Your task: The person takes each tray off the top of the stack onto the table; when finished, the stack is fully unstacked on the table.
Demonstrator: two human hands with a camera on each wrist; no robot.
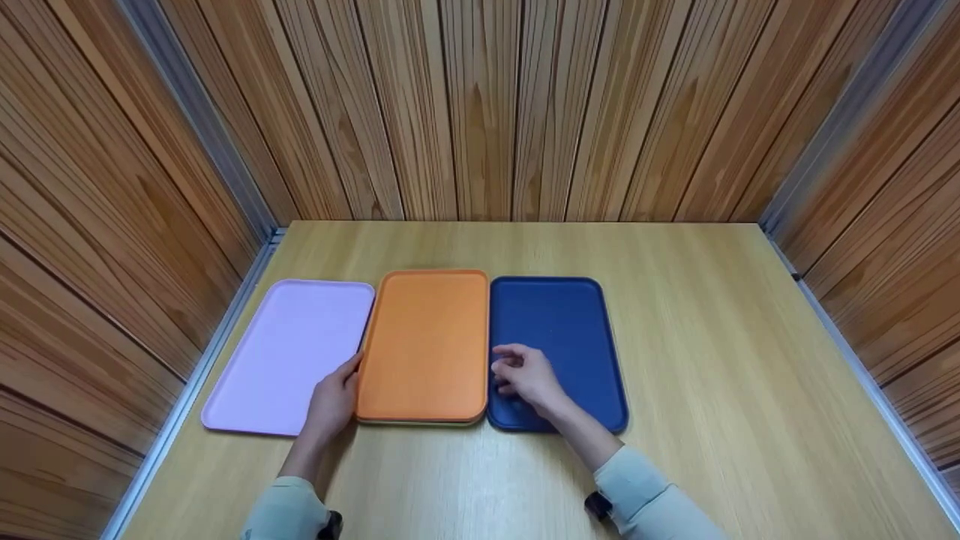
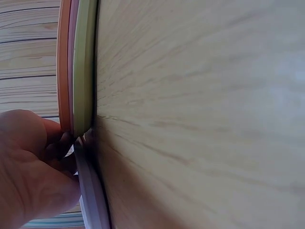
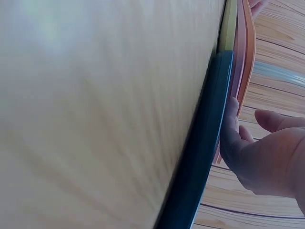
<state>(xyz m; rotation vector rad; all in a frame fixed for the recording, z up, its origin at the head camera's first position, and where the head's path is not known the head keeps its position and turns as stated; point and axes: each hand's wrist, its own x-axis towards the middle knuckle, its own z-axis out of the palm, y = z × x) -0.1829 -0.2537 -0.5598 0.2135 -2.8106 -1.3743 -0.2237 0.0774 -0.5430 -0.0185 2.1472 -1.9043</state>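
Observation:
An orange tray (image 1: 424, 345) tops a stack on the table; a pink tray (image 2: 72, 62) and a yellow-green tray (image 2: 83, 71) show beneath it. My left hand (image 1: 334, 401) touches the stack's left edge with its fingertips, over the near right side of a lilac tray (image 1: 285, 352). Some of its fingers are hidden in shadow between stack and lilac tray. My right hand (image 1: 529, 379) hovers above a dark blue tray (image 1: 559, 315), fingers loosely bent and nothing in them. Its fingertips point toward the stack's right edge, with the thumb (image 3: 269, 120) apart from the fingers.
All the trays lie side by side on a light wood table (image 1: 705, 360). Wood-plank walls (image 1: 480, 112) rise at the back and both sides, with a metal rail (image 1: 862, 375) along the right table edge and another (image 1: 187, 390) along the left.

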